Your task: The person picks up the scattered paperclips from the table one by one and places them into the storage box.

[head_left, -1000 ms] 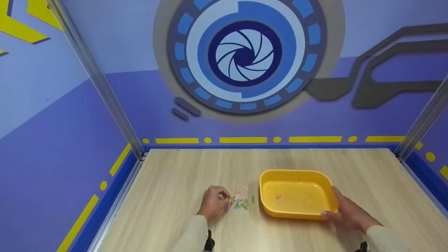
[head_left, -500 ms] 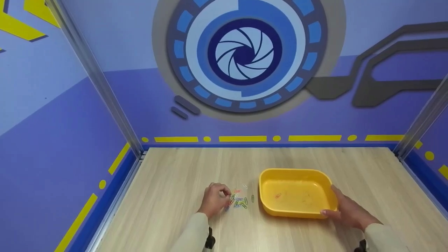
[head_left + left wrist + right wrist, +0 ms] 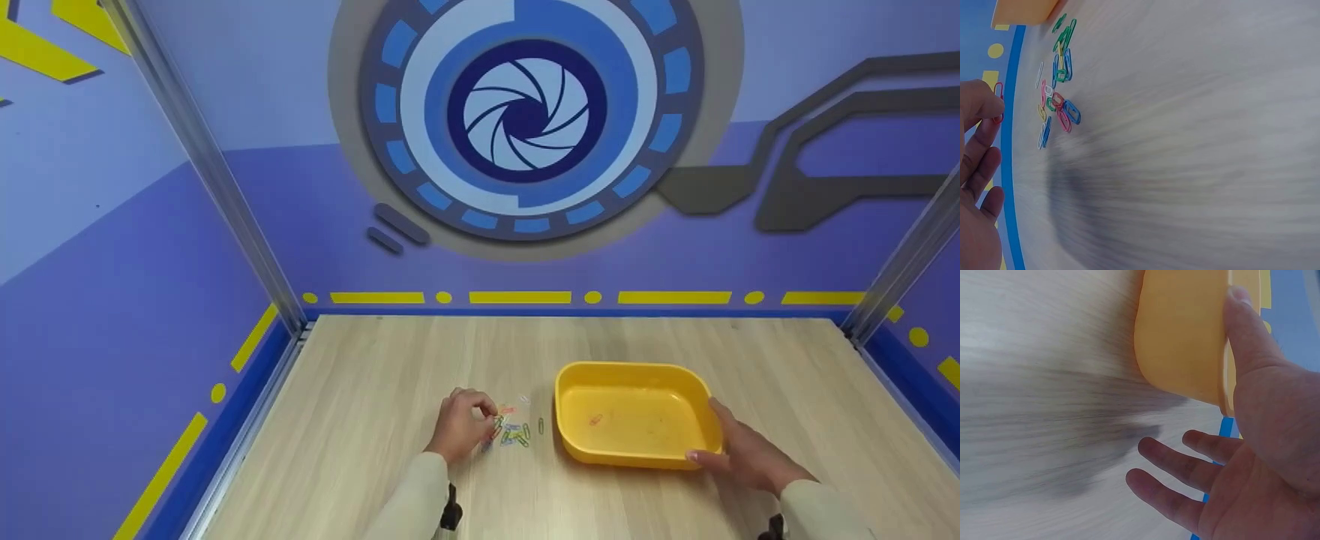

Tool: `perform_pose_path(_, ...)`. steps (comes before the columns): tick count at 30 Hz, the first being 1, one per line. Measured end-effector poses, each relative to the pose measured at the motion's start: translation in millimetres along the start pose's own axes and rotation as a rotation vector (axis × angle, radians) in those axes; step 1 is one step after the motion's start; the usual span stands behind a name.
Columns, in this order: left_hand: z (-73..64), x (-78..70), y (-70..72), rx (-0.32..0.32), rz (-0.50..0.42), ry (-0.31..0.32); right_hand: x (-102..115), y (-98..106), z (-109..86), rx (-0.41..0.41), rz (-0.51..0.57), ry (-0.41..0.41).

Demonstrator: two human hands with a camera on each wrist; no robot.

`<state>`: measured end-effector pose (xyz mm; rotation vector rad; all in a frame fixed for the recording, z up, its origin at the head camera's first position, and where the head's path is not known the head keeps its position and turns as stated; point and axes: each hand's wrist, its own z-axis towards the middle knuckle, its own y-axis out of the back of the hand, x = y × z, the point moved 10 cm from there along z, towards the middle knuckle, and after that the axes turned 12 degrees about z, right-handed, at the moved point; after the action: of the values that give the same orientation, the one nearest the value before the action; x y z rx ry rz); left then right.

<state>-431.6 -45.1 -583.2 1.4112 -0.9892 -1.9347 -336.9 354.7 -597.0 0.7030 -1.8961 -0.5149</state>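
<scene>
My left hand pinches a red paper clip between thumb and index finger, as the left wrist view shows. Just to its right, a loose group of coloured paper clips lies on the wooden table. My right hand holds the right end of a yellow plastic tub, thumb laid over its rim. Its other fingers stretch out beside the tub in the right wrist view; the index finger is hidden there. Inside the tub lies a reddish paper clip.
The wooden table meets a blue printed wall at the back. Metal posts stand at the corners. One green paper clip lies apart, between the group and the tub.
My left hand has shifted slightly, lifting a little away from the clips. The right hand and the tub stay where they were.
</scene>
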Motion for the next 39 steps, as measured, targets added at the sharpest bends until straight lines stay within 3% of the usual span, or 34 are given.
perform_pose_path(5, 0.1, -3.3, 2.1, -0.031, 0.007, -0.044, -0.3, -0.5, -1.1, 0.000, 0.003, -0.002)
perform_pose_path(16, 0.8, -6.1, 1.2, 0.013, 0.002, 0.000, -2.3, -2.1, -2.1, 0.008, 0.027, -0.035)
perform_pose_path(26, 1.9, -12.5, 3.2, -0.012, 0.012, -0.031, -0.7, -2.0, -1.3, 0.012, 0.035, -0.028)
perform_pose_path(33, 2.5, -16.0, 4.3, -0.010, 0.011, -0.040, 0.5, -1.0, -0.2, 0.019, -0.032, 0.015)
perform_pose_path(39, 4.6, -19.0, 5.6, -0.012, 0.028, -0.033, -2.1, -1.5, 0.1, 0.027, -0.002, -0.012)
